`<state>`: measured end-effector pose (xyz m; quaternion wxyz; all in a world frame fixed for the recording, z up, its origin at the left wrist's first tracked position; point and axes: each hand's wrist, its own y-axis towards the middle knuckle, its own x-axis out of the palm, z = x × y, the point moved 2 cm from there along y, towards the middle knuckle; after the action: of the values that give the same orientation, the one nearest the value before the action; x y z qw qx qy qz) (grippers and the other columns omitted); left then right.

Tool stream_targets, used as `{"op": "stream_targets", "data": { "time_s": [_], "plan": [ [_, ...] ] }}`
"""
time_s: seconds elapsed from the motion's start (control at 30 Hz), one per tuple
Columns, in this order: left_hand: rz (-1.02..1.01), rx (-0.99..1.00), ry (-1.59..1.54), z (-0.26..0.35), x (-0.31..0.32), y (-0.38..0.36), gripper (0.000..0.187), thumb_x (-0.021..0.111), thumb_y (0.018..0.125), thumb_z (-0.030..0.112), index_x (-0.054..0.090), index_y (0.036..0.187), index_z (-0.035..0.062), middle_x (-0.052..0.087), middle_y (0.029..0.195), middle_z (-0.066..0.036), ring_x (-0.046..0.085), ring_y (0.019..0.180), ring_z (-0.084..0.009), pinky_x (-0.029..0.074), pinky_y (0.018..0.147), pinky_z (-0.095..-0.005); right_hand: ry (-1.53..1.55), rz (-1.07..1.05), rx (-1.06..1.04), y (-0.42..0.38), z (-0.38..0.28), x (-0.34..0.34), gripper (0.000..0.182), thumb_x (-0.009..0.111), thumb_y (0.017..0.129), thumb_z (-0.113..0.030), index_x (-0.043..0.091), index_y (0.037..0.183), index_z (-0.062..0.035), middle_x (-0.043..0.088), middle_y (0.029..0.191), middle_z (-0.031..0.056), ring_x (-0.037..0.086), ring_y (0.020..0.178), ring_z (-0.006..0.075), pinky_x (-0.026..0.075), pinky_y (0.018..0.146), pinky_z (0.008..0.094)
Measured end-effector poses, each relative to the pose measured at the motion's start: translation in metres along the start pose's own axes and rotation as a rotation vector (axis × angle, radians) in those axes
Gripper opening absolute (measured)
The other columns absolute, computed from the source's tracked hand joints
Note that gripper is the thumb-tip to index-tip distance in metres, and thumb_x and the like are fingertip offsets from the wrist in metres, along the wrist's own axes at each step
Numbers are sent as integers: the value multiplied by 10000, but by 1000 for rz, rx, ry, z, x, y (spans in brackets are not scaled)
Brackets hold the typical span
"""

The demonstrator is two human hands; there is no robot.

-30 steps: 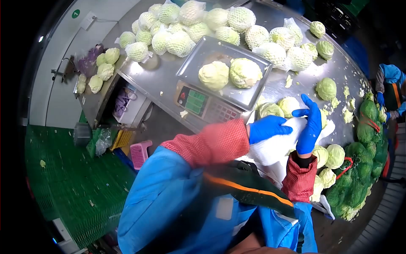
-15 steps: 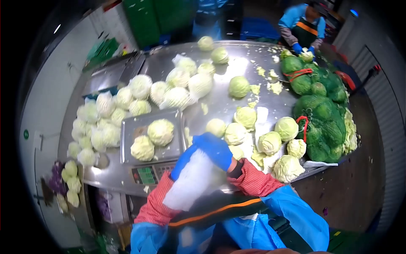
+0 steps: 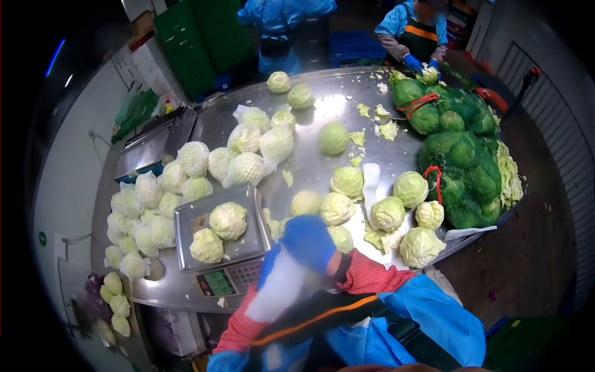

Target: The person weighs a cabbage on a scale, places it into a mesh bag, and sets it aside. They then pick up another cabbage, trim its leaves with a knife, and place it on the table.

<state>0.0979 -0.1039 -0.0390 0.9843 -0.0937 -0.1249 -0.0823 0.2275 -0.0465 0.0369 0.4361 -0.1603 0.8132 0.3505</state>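
Note:
Both my hands, in blue gloves, meet at the table's near edge, in front of the scale. My right hand (image 3: pixel 307 243) is closed, blurred by motion, and lies over the fingers of my left hand (image 3: pixel 268 265). Between them hangs a white foam net sleeve (image 3: pixel 282 288), which covers part of my left hand and wrist. Left of my hands, two bare cabbages (image 3: pixel 227 221) sit on the steel tray (image 3: pixel 186 214) of a weighing scale (image 3: pixel 238 277). Just beyond my right hand lie loose peeled cabbages (image 3: pixel 338 209).
Cabbages in foam nets (image 3: pixel 149 189) crowd the table's left side. Green mesh sacks of cabbages (image 3: pixel 462 180) with red ties stand at right. Leaf scraps (image 3: pixel 388 130) litter the steel table (image 3: pixel 316 149). A co-worker (image 3: pixel 415 34) handles a cabbage at far right; another person (image 3: pixel 285 25) stands behind.
The view has shifted, so the table's contents sit lower and further left. My hands stay together on the foam net, with the right hand now more blurred. The person behind shows more fully.

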Motion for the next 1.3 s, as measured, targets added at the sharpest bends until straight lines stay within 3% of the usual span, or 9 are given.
{"op": "stream_targets", "data": {
  "time_s": [0.1,0.27,0.37,0.6,0.73,0.87,0.97,1.23,1.3],
  "plan": [
    [-41,-176,-474,-14,-19,-5,449,439,954,414,513,1259,94,557,1169,-84,504,1139,-220,427,979,-358,381,-43,-38,-7,-33,-11,163,551,869,-211,624,948,-89,583,781,148,607,790,336,485,697,446],
    [50,-268,-794,25,-12,-22,502,445,938,461,507,1279,97,550,1174,-88,494,1148,-243,416,998,-386,1272,-297,587,-19,-19,30,355,581,928,-341,580,1166,-77,621,1143,116,619,1012,217,471,861,327],
    [148,-268,-810,56,-1,-34,525,447,931,485,507,1281,99,550,1168,-90,495,1142,-255,412,1005,-399,1692,-454,343,-31,-27,30,291,525,981,-207,558,1218,-42,621,1084,29,580,968,105,459,857,237],
    [65,-308,-581,25,-21,-71,563,433,945,470,459,1336,65,527,1268,-120,482,1182,-299,394,1026,-440,1715,-894,640,-50,-25,14,315,588,949,-228,605,1189,-24,641,1096,49,587,985,95,470,872,226],
    [-8,-317,-492,25,-12,-62,543,430,950,455,469,1320,59,533,1259,-121,494,1165,-294,401,1016,-435,1804,-678,488,-51,-12,20,304,546,967,-172,582,1224,-15,626,1165,71,584,1042,132,465,916,261],
    [-67,-299,-427,14,-2,-45,523,427,956,440,478,1305,53,539,1251,-121,506,1148,-289,408,1007,-431,1744,-424,712,-53,15,10,321,489,981,-133,539,1268,3,606,1204,79,585,1051,147,470,925,279],
    [-85,-271,-392,9,2,-37,509,425,960,428,485,1293,49,544,1244,-121,515,1135,-285,413,999,-428,1952,-239,633,-46,23,-6,328,555,950,-284,611,1113,-5,665,1048,90,627,965,176,491,882,315],
    [48,-160,-327,16,-26,-61,472,419,971,398,505,1262,37,557,1226,-122,539,1102,-275,426,980,-419,2013,-299,704,-48,9,0,330,567,944,-271,603,1102,16,681,1004,123,669,883,204,537,816,314],
    [115,-102,-264,14,-40,-73,463,417,973,390,509,1254,34,560,1222,-122,545,1093,-273,429,975,-417,1993,-426,888,-41,-4,-15,316,482,966,-129,522,1251,2,591,1198,110,579,1072,195,454,950,313]
  ]
}}
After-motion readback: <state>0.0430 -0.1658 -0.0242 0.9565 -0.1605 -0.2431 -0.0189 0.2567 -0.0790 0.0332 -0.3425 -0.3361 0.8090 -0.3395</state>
